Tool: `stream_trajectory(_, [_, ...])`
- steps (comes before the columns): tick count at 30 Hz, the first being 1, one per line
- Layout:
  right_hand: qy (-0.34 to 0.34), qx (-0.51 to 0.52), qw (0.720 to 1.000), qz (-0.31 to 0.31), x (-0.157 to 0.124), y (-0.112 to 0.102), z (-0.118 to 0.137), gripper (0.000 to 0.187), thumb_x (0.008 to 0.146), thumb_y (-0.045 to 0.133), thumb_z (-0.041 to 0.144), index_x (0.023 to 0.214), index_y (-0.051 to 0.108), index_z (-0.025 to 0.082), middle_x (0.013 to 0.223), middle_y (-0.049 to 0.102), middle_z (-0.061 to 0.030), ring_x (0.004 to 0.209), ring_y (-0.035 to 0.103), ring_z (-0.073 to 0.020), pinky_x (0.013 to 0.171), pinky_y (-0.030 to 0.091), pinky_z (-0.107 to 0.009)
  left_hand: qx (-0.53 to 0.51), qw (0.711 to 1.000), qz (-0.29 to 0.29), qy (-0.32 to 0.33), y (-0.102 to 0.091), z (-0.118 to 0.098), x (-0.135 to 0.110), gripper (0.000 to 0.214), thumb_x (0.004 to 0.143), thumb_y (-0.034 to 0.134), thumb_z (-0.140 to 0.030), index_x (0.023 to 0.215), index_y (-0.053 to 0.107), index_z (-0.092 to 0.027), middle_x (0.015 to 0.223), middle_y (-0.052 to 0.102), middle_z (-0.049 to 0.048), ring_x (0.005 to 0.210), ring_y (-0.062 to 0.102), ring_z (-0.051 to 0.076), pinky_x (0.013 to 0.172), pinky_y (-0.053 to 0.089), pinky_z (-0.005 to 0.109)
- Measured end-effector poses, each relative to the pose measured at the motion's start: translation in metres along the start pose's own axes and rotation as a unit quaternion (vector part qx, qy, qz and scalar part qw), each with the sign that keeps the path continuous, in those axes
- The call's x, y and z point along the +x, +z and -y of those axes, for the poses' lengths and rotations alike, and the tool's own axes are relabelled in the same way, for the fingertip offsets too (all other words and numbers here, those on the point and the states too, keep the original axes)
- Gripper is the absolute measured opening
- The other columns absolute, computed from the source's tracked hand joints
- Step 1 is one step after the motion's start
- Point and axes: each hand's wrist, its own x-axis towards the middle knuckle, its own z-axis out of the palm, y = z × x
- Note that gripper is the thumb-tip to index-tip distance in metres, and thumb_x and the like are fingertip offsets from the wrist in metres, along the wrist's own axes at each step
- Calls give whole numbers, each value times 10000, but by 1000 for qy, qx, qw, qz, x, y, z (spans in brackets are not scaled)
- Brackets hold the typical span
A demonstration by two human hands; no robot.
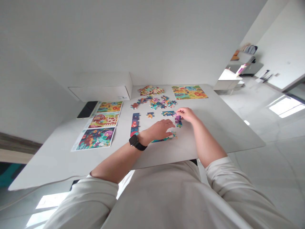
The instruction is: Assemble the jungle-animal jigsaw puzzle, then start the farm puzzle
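Observation:
My right hand (187, 114) is closed in a pinch at the upper end of a purple puzzle piece (178, 119), close to a short joined strip of dark blue puzzle pieces (168, 113). Over the middle of the layout hovers my left hand (162, 128), palm down, fingers stretched out and holding nothing. Partly hidden beneath it is a bottom row of teal puzzle pieces (164, 139). A dark blue joined column (135, 123) with a red figure stands to the left. One loose piece with a yellow crescent (150, 115) lies between the column and the strip.
Behind the layout are a pile of blue and teal pieces (160, 102) and a paler pile (151, 90). An animal picture (190, 92) lies at back right. On the left are printed picture sheets (96, 138), a black phone (87, 109) and a white box (102, 86).

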Motion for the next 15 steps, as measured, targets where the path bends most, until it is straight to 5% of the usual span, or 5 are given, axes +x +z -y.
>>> stream_trajectory(8, [-40,-25,999,18,-7,-3,12,177,854,759,266,1003,850,238,974,830,-57,884,738,-221,885,560,-334,98,994,2,-40,21,-11,29,518,990,617,-443,1476,595,-264,1572,511,151,1347,568,361,1097,489,498])
stream_trajectory(15, [-37,-54,997,40,-12,-3,15,339,809,778,123,1124,832,237,1002,820,-55,837,733,-192,877,559,-304,103,994,23,-17,34,-9,36,525,1011,579,-445,1455,636,-170,1533,563,204,1349,595,351,1164,457,469])
